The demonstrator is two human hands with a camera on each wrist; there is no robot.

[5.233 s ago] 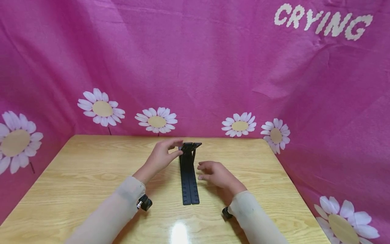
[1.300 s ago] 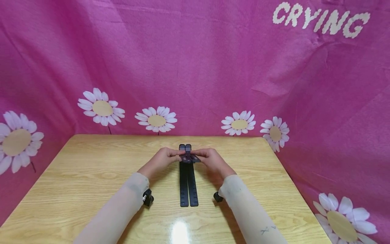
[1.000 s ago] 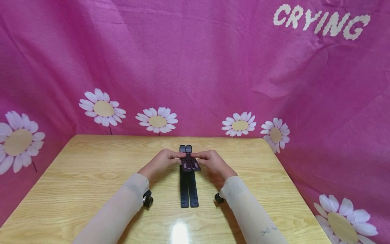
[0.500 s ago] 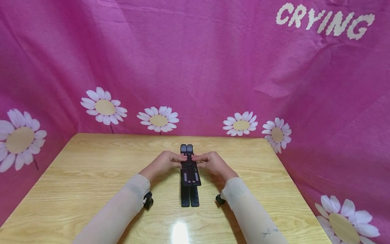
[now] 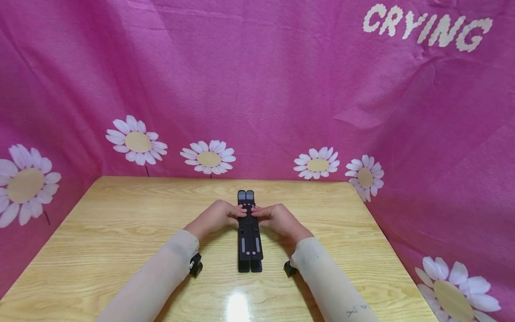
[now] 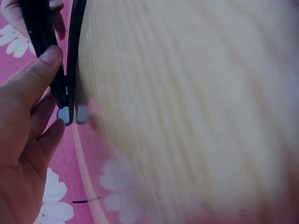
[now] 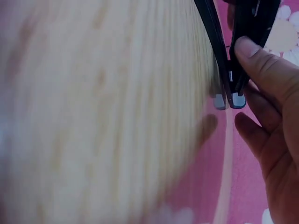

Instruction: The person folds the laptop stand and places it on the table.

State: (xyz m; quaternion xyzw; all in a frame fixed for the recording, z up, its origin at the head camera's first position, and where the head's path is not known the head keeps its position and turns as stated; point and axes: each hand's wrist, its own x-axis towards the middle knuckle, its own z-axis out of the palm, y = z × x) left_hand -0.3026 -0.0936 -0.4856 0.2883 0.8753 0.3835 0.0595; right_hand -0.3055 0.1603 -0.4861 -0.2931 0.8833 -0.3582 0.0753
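A black folding laptop stand [image 5: 250,237] lies lengthwise on the wooden table, its upper part folded down close over the two base bars. My left hand [image 5: 217,218] pinches the upper part's left side near the far end. From the opposite side, my right hand [image 5: 280,220] grips it the same way. In the left wrist view the thumb [image 6: 50,56] presses on the upper arm [image 6: 39,23]. The right wrist view shows a narrow wedge between the upper arm [image 7: 245,51] and the base bar [image 7: 215,35], closing at the grey-padded end [image 7: 238,100].
The light wooden table [image 5: 132,214] reaches back to a pink cloth [image 5: 257,89] printed with daisies, which also hangs at both sides. A bright light reflection [image 5: 237,306] shows on the tabletop near the front. Small black cameras sit at both wrists.
Earlier the stand's upper part stood raised. Both hands have since taken hold of it, and it has swung down toward me, nearly flat over the base bars.
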